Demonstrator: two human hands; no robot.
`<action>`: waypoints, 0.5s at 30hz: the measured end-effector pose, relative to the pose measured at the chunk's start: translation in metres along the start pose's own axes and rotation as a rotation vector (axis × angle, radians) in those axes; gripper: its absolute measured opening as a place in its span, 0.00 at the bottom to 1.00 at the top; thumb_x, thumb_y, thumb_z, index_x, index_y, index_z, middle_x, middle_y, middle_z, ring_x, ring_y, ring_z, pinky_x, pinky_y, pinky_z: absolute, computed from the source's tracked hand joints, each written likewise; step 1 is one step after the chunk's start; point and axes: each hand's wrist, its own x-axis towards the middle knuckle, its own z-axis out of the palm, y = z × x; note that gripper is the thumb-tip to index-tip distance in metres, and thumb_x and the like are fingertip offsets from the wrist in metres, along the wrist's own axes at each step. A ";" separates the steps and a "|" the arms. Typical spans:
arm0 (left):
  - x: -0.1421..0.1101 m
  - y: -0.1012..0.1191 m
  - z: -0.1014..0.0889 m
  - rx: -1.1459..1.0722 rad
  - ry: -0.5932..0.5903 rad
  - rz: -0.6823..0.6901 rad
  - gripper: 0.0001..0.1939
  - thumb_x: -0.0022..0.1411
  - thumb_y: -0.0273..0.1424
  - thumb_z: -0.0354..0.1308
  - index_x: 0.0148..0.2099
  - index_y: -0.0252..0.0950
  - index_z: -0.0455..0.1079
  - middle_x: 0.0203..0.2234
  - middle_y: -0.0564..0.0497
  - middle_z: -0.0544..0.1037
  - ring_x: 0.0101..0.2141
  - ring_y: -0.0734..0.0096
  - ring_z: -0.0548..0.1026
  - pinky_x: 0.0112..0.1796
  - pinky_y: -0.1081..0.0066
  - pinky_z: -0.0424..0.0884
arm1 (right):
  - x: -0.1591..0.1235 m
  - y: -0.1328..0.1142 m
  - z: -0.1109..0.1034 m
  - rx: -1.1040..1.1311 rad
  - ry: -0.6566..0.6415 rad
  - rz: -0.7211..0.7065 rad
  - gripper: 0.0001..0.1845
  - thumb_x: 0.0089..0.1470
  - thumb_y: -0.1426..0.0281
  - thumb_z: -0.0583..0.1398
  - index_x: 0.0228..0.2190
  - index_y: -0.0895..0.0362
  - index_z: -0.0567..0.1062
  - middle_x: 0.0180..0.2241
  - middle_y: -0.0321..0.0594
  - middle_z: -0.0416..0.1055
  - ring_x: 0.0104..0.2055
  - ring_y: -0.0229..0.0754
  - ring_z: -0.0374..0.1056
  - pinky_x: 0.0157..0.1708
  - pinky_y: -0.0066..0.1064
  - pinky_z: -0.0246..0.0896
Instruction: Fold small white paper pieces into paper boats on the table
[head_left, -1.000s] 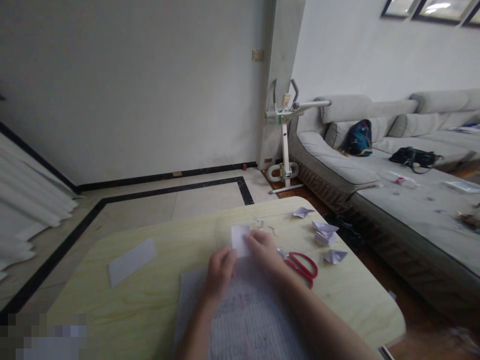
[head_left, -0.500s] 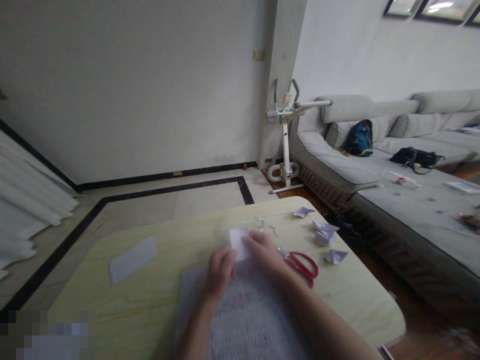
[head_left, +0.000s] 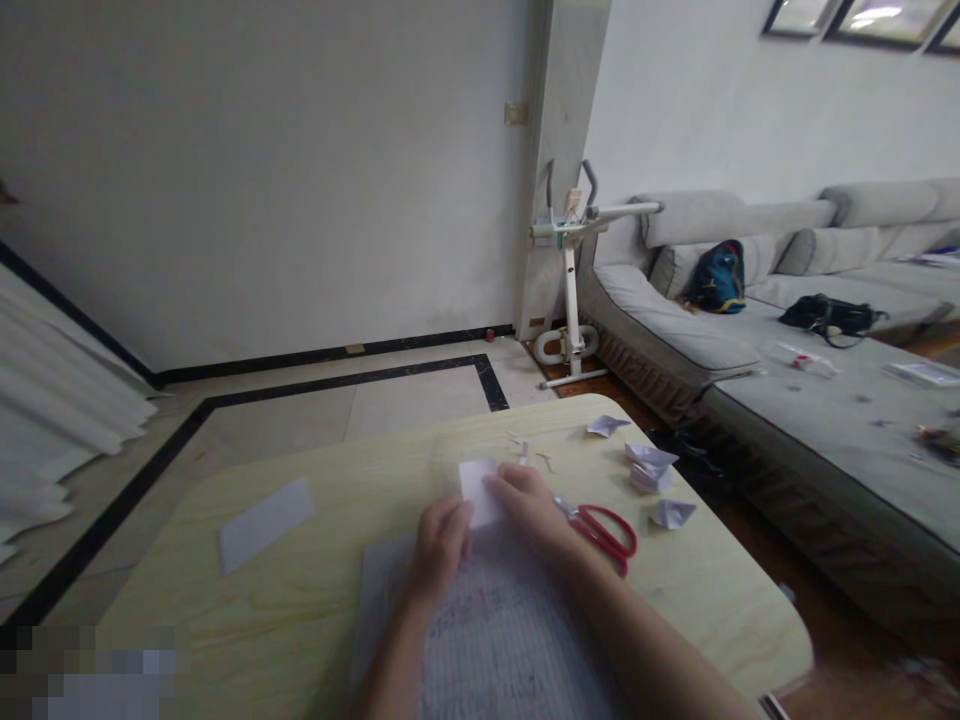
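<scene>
A small white piece of paper [head_left: 478,490] is held between my two hands, above the far edge of a lined sheet covered in writing [head_left: 495,630]. My left hand [head_left: 442,535] pinches its lower left side. The fingers of my right hand [head_left: 529,500] close on its right side. Just right of that hand lie red-handled scissors [head_left: 606,535], their blades partly hidden by it. Thin paper scraps [head_left: 524,452] are scattered beyond my hands. Several folded paper shapes [head_left: 651,466] sit along the table's right side.
A flat white paper strip [head_left: 266,525] lies on the left of the pale wooden table [head_left: 262,640]. Past the table's right edge stands a grey sofa [head_left: 847,420] with a blue backpack [head_left: 718,277] and a black bag [head_left: 832,315]. White exercise equipment [head_left: 572,290] stands by the wall.
Almost nothing differs. Both hands keep hold of the small paper in nearly the same place, its top edge very slightly lower in view.
</scene>
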 end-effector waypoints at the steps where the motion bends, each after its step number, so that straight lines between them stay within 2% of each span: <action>1: 0.000 0.000 0.000 -0.005 0.004 -0.001 0.17 0.57 0.38 0.52 0.19 0.37 0.56 0.10 0.60 0.58 0.13 0.78 0.59 0.16 0.77 0.54 | 0.000 0.001 0.000 -0.002 -0.001 0.001 0.18 0.51 0.57 0.59 0.21 0.58 0.67 0.18 0.30 0.58 0.21 0.33 0.54 0.20 0.24 0.48; 10: -0.001 0.007 -0.002 0.083 -0.035 0.058 0.19 0.58 0.37 0.52 0.18 0.37 0.55 0.10 0.59 0.59 0.14 0.78 0.59 0.18 0.77 0.55 | 0.001 0.002 -0.001 -0.028 0.007 -0.008 0.18 0.51 0.57 0.59 0.21 0.58 0.68 0.19 0.31 0.60 0.22 0.34 0.56 0.21 0.24 0.50; 15: 0.000 0.001 -0.001 0.029 -0.039 0.034 0.19 0.59 0.38 0.51 0.19 0.37 0.56 0.10 0.60 0.58 0.14 0.79 0.59 0.17 0.77 0.54 | 0.001 0.002 0.000 0.005 -0.007 0.001 0.18 0.51 0.58 0.59 0.21 0.58 0.68 0.18 0.31 0.60 0.21 0.33 0.56 0.21 0.24 0.49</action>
